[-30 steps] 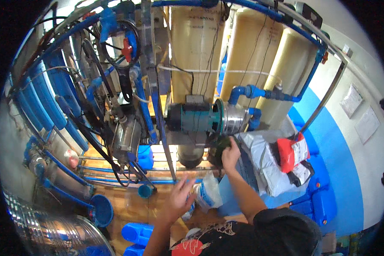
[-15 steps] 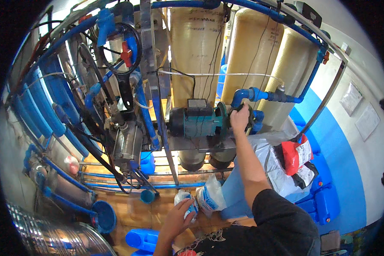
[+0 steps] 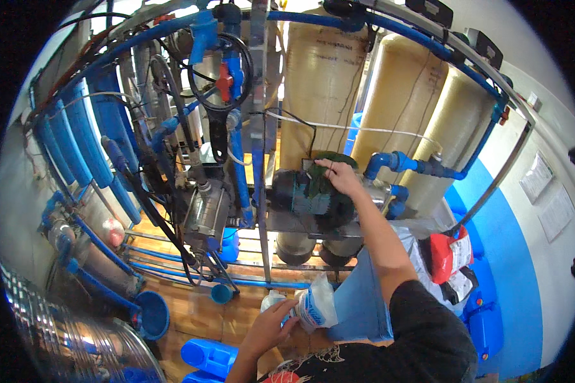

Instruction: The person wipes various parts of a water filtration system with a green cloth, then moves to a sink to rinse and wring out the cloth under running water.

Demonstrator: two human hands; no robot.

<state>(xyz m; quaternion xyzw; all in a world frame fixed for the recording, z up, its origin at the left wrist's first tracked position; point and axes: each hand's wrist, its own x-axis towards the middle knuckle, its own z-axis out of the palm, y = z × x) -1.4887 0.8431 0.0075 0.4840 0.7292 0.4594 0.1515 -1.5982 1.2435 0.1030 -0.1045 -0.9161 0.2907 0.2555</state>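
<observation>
My right hand [image 3: 340,177] reaches forward and has its fingers on a dark green cloth [image 3: 319,186]. The cloth is draped over the teal and black electric pump motor [image 3: 298,199]. To the right of the motor, a blue elbow pipe [image 3: 382,163] joins the pipework. Low in the middle, my left hand [image 3: 275,327] has its fingers stretched out and holds nothing I can see. It is nearest to a white plastic bag with blue print [image 3: 317,305]; I cannot tell whether it touches the bag.
Tall tan tanks [image 3: 322,89] stand behind the motor. A steel pump [image 3: 207,207] and a black ring-shaped handle [image 3: 220,71] are at left. A blue bin [image 3: 359,306] stands beside my right arm, near a red package [image 3: 450,255] and blue jugs [image 3: 482,329].
My right hand has moved left, from the pump's right end onto the top of the motor, with the dark cloth now spread there. The view has shifted slightly; my left hand stays low.
</observation>
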